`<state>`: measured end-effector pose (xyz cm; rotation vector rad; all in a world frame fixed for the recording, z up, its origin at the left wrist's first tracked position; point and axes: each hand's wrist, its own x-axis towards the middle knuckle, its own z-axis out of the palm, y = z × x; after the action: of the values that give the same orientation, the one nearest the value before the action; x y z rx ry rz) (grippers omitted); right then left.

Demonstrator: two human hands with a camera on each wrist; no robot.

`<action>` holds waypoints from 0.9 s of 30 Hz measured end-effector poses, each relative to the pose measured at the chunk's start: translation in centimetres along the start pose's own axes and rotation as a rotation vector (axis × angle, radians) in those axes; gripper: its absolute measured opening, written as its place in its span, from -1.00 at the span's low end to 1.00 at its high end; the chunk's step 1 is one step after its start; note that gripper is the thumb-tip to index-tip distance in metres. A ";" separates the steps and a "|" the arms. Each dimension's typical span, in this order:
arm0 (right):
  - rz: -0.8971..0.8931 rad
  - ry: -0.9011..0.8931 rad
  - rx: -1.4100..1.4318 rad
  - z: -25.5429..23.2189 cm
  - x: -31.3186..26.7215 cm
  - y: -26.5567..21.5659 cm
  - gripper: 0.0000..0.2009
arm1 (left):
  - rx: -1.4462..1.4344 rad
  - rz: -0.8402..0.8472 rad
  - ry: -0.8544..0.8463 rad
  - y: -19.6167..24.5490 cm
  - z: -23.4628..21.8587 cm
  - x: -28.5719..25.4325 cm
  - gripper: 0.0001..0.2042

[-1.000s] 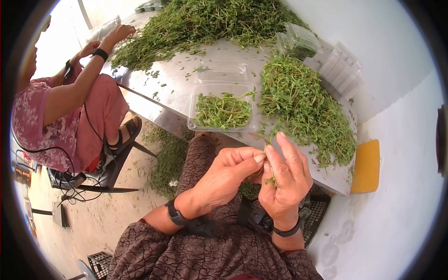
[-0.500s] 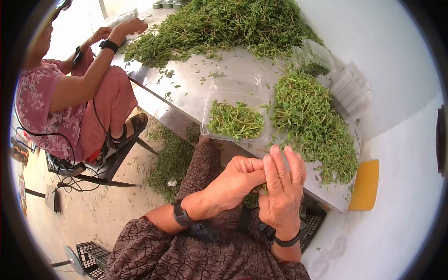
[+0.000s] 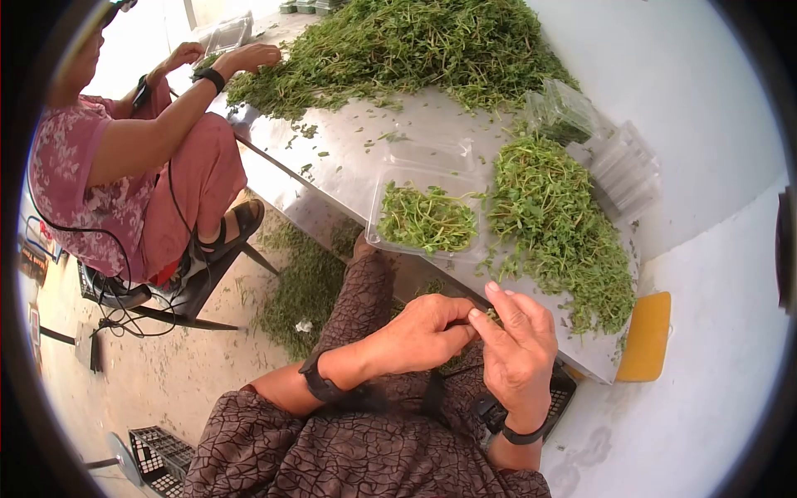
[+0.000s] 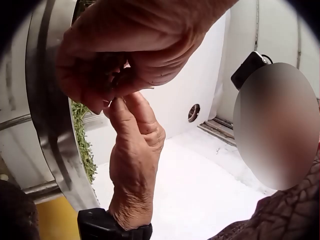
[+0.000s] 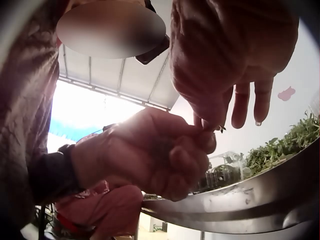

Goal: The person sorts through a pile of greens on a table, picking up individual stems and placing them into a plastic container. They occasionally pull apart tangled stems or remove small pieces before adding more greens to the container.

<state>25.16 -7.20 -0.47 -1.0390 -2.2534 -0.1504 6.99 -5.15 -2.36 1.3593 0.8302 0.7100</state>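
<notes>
My left hand (image 3: pixel 419 334) and right hand (image 3: pixel 521 355) meet fingertip to fingertip just in front of the table's edge. Between them is a small green sprig (image 3: pixel 492 314), mostly hidden by fingers; a leafy tip (image 5: pixel 222 129) pokes out in the right wrist view. The left hand pinches it between thumb and curled forefinger. My right thumb and forefinger pinch it too, with the other fingers stretched out. Beyond the hands, a clear plastic box (image 3: pixel 375 217) with its lid open holds leafy sprigs (image 3: pixel 425 220). A pile of greens (image 3: pixel 556 224) lies right of it.
A large heap of greens (image 3: pixel 415 50) covers the table's far side. Stacked clear boxes (image 3: pixel 627 170) stand at the right near the wall. A seated person (image 3: pixel 141 174) reaches to the heap at left. Fallen greens (image 3: pixel 300 286) lie on the floor; a yellow board (image 3: pixel 647 336) is beside the table.
The sprig's stem and leaves showed between my hands earlier; now fingers cover most of it. Both hands stay together, sitting lower against the table. The seated person's hand has shifted along the heap.
</notes>
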 end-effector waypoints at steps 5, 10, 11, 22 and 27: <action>-0.011 0.004 -0.061 -0.1 -0.3 0.1 -0.67 | 0.145 0.030 -0.011 -0.1 -0.5 -0.7 -0.88; -0.045 -0.010 -0.050 0.0 -0.3 0.0 -0.69 | 0.370 0.414 0.077 -0.5 -0.7 -1.1 -0.91; -0.051 -0.010 -0.034 0.0 -0.3 0.0 -0.70 | 0.368 0.415 0.077 -0.2 -0.8 -1.3 -0.91; -0.054 0.038 0.182 -0.6 0.8 -1.7 -0.78 | 0.339 0.689 0.031 1.2 -1.8 -2.5 -0.90; -0.031 0.127 0.462 -0.4 2.3 -2.0 -0.82 | 0.235 0.753 -0.041 1.6 -2.8 -2.9 -0.90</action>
<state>22.78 -7.22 1.51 -0.7244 -2.0530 0.2734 3.15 -5.90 -0.53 1.9173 0.3525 1.1791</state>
